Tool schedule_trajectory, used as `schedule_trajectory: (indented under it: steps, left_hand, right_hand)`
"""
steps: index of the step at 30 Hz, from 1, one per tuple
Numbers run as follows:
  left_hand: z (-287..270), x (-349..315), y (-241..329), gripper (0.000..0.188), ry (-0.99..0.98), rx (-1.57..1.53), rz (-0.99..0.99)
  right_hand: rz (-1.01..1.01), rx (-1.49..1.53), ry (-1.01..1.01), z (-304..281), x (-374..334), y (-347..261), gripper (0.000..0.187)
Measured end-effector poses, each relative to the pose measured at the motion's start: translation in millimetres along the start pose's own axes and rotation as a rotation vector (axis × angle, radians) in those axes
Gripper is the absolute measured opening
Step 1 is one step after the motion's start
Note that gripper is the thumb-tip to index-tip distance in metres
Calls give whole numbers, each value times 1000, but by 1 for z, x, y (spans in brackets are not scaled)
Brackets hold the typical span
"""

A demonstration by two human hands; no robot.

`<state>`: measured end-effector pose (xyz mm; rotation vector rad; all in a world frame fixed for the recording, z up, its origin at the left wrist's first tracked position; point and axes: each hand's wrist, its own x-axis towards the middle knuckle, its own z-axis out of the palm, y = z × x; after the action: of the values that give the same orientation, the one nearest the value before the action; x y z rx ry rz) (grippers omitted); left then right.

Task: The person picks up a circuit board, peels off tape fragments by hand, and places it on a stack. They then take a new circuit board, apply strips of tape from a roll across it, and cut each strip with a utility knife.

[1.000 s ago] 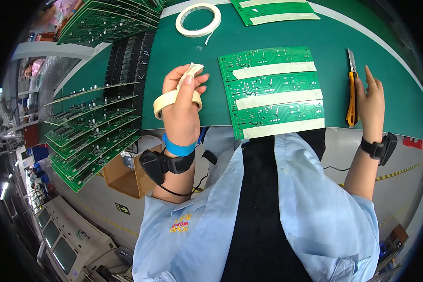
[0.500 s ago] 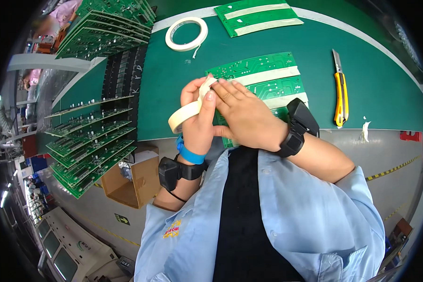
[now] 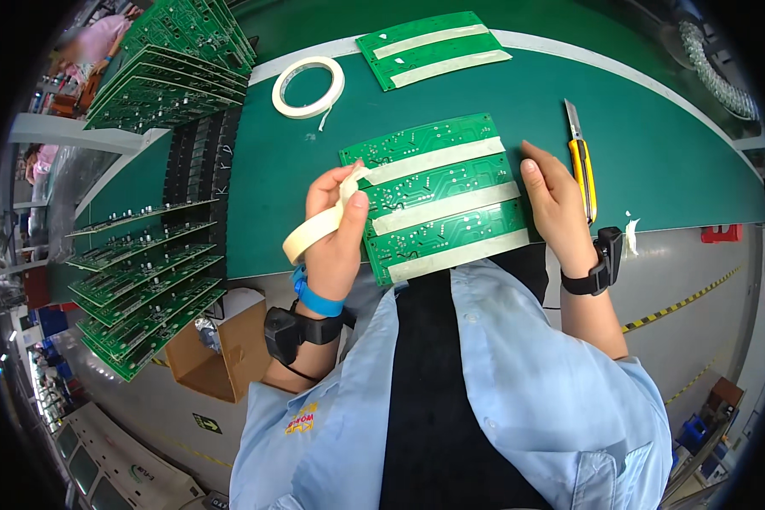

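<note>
A green circuit board [image 3: 433,136] lies in front of me with three pale strips of masking tape [image 3: 450,206] across it. At its left edge, my left hand [image 3: 331,251] is closed round a roll of masking tape [image 3: 304,243]. The roll's loose end is pinched near the board's upper left corner, at the left end of the top strip. My right hand [image 3: 557,212] is open beside the board's right edge, its fingers slightly curled and nothing in them. Just right of that hand rests a yellow utility knife [image 3: 580,170] with its blade out.
A second taped board [image 3: 438,53] and another tape roll [image 3: 337,83] lie further back. Racked circuit boards [image 3: 144,280] stand at the left, above a cardboard box [image 3: 251,340]. A scrap of tape [image 3: 631,236] hangs at the table's front edge.
My right hand has lifted off the board's left part and moved right, uncovering the strips. My left hand keeps the tape roll at the board's left edge.
</note>
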<state>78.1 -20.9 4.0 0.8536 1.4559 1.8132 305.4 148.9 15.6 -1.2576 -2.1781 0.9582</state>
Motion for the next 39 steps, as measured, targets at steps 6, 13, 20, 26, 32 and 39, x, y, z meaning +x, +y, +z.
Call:
schedule_trajectory:
  steps: [6,13,20,26,32,39]
  left_hand:
    - [-7,-4,19,34,124,-66,36]
    - [1,-20,49,28,-439,96,91]
    - [37,-36,29,29,-645,234,173]
    - [41,-45,27,34,-637,254,145]
    - [52,-54,32,52,-335,140,75]
    - [51,-56,42,41,-433,779,478]
  right_hand:
    - [-306,-70,47,4,-12,-22,49]
    - [-464,363,-378,-9,-31,-45,54]
    - [-445,582,-388,4,-52,-45,31]
    - [-460,487,-328,0,-59,-34,13]
    - [-375,555,-333,-10,-61,-29,10]
    - [-266,524,-408,-21,-70,-14,8]
